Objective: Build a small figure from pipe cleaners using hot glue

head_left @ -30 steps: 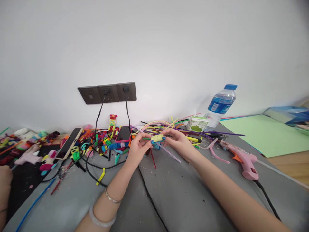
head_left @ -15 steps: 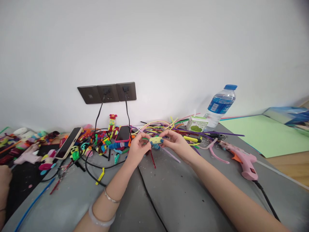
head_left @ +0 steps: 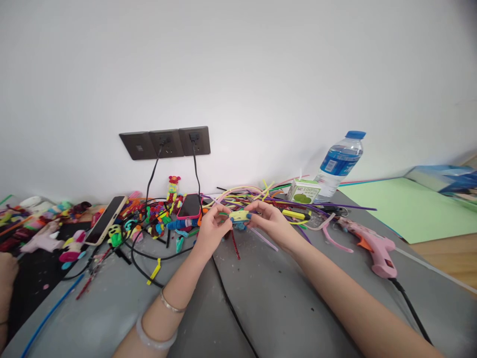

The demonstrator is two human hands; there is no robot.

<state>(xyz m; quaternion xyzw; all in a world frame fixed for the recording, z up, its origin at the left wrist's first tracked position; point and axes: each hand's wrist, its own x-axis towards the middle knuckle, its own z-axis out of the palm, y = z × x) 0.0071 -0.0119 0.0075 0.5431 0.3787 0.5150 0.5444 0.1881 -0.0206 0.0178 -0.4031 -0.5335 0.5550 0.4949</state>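
Observation:
Both hands meet over the grey table [head_left: 268, 303], pinching a small pale yellow craft piece [head_left: 239, 215] between them. My left hand [head_left: 211, 229] grips its left end with closed fingers. My right hand [head_left: 271, 222] holds its right end, thumb and fingers pressed on it. A bit of blue pipe cleaner and a lilac strand [head_left: 263, 239] hang below the piece. Just behind lies a tangle of colourful pipe cleaners [head_left: 253, 195].
A pink glue gun [head_left: 374, 245] lies at right with its black cord. Water bottle [head_left: 340, 162] and small green carton [head_left: 304, 191] stand behind. Two phones [head_left: 105, 220] [head_left: 190, 206] charge from wall sockets [head_left: 166, 143]. Craft figures [head_left: 55, 233] crowd the left; another person's hand [head_left: 5, 278] shows at the left edge.
Both hands and the yellow piece have drifted slightly left and kept their grip; little else differs.

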